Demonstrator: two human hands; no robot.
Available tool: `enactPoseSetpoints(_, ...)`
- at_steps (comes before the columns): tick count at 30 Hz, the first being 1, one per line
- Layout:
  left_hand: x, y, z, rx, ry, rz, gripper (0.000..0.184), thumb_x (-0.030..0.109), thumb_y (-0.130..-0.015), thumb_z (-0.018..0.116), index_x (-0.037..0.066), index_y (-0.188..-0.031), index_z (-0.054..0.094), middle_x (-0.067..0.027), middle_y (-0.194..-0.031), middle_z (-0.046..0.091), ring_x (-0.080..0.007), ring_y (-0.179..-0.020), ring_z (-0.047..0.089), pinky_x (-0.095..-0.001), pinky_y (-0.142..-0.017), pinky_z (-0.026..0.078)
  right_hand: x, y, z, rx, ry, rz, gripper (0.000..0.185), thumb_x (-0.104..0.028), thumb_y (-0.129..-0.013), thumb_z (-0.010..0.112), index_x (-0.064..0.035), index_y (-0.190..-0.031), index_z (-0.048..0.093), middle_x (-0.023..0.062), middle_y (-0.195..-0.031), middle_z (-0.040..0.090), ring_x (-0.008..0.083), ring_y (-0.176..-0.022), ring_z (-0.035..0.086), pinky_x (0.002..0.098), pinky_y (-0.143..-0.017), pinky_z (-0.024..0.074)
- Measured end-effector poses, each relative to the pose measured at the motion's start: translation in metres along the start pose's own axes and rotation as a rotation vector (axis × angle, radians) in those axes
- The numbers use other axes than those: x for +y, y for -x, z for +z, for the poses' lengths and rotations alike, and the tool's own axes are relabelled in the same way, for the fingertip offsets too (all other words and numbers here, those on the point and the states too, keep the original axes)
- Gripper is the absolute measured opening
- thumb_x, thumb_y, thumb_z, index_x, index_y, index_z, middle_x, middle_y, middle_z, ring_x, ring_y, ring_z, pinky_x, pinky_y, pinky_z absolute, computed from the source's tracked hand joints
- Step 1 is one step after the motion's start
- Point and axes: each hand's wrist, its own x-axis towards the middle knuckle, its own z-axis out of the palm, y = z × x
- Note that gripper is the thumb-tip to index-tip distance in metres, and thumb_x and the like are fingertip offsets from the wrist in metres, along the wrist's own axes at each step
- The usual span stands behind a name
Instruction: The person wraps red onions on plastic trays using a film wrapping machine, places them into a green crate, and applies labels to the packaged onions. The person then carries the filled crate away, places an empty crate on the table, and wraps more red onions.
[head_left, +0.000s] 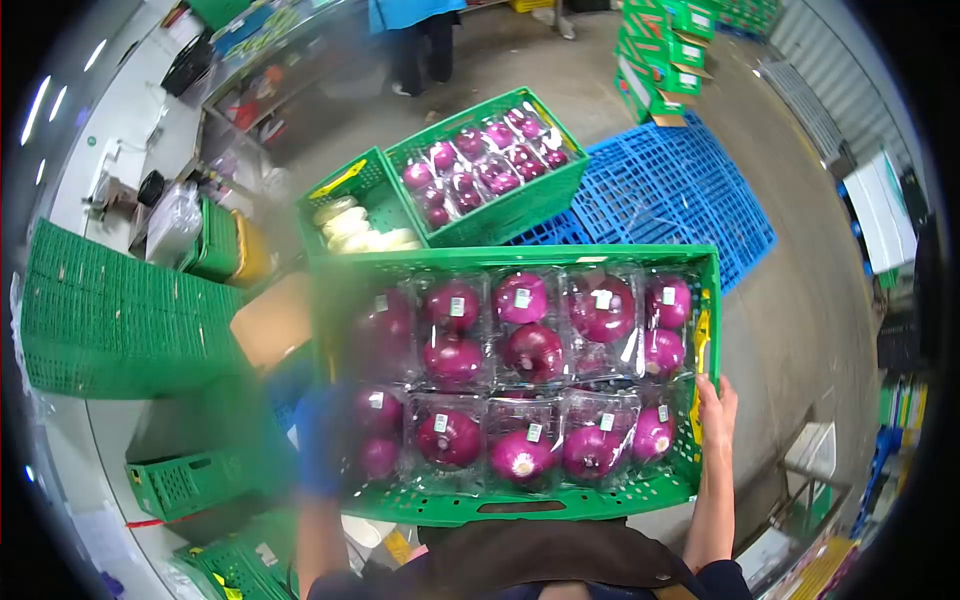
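A green crate (500, 508) filled with two rows of clear packs of purple onions (533, 352) is in front of me, tilted slightly. My right hand (717, 410), bare, grips its right end by the yellow handle (702, 345). At the left end is my left hand (320, 440) in a blue glove, blurred; its fingers cannot be made out. A smear over the left side of the view hides part of that crate end. Many of the packs carry a small white label.
Beyond it stand a green crate of packed onions (485, 170) and one with pale vegetables (368, 232). Blue pallets (665, 190) lie on the floor. Stacked green crates (120, 310) are at left, green boxes (665, 55) at the back. A person in blue (420, 40) stands far off.
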Motion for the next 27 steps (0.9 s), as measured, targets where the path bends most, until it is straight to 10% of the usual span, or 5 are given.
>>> enactPoseSetpoints(15,-0.114,-0.295,0.112,-0.163,-0.217,-0.174,0.014,0.022,-0.085,0.061,0.009,-0.084,0.062,-0.0112,-0.075,0.059,-0.0286,-0.074,0.058,-0.0407,-0.067,0.046,-0.267,-0.28,0.174,-0.163,0.017,0.053,0.031,-0.039,-0.082,0.066,-0.0083,-0.084,0.061,-0.005,-0.064,0.046,0.0072,-0.053,0.04,0.0261,-0.047,0.029)
enactPoseSetpoints(19,-0.122,-0.359,0.138,0.05,0.589,-0.497,0.025,0.033,-0.092,0.052,0.009,-0.085,0.057,-0.0061,-0.08,0.057,-0.0222,-0.077,0.055,-0.0369,-0.073,0.043,-0.304,-0.37,0.237,-0.203,0.028,-0.003,0.032,-0.042,-0.082,0.066,-0.0099,-0.083,0.061,-0.0051,-0.064,0.046,0.0058,-0.051,0.039,0.0249,-0.046,0.0279)
enactPoseSetpoints(21,-0.107,-0.394,0.139,0.197,1.947,-0.923,0.03,0.037,-0.095,0.049,0.009,-0.087,0.056,-0.0028,-0.083,0.054,-0.0191,-0.082,0.052,-0.0361,-0.078,0.042,-0.305,-0.413,0.264,-0.252,-0.018,-0.011,0.034,-0.044,-0.082,0.065,-0.0098,-0.083,0.06,-0.0047,-0.063,0.046,0.0058,-0.05,0.039,0.0243,-0.045,0.0274)
enactPoseSetpoints(22,-0.165,-0.387,0.188,-0.007,2.151,-0.653,0.034,0.039,-0.097,0.045,0.007,-0.097,0.056,-0.0014,-0.089,0.053,-0.0176,-0.089,0.05,-0.0351,-0.086,0.039,-0.317,-0.433,0.279,-0.281,-0.042,-0.005,0.037,-0.046,-0.082,0.065,-0.0094,-0.081,0.06,-0.0046,-0.06,0.046,0.0063,-0.048,0.039,0.0241,-0.044,0.0265)
enactPoseSetpoints(27,-0.129,-0.474,0.193,0.26,1.545,-1.097,0.04,0.04,-0.095,0.05,0.006,-0.113,0.057,-0.0056,-0.1,0.055,-0.0172,-0.093,0.052,-0.0307,-0.083,0.042,-0.351,-0.514,0.345,-0.281,-0.085,-0.014,0.04,-0.049,-0.08,0.066,-0.0088,-0.081,0.063,-0.0047,-0.058,0.046,0.0056,-0.047,0.037,0.0235,-0.044,0.0254)
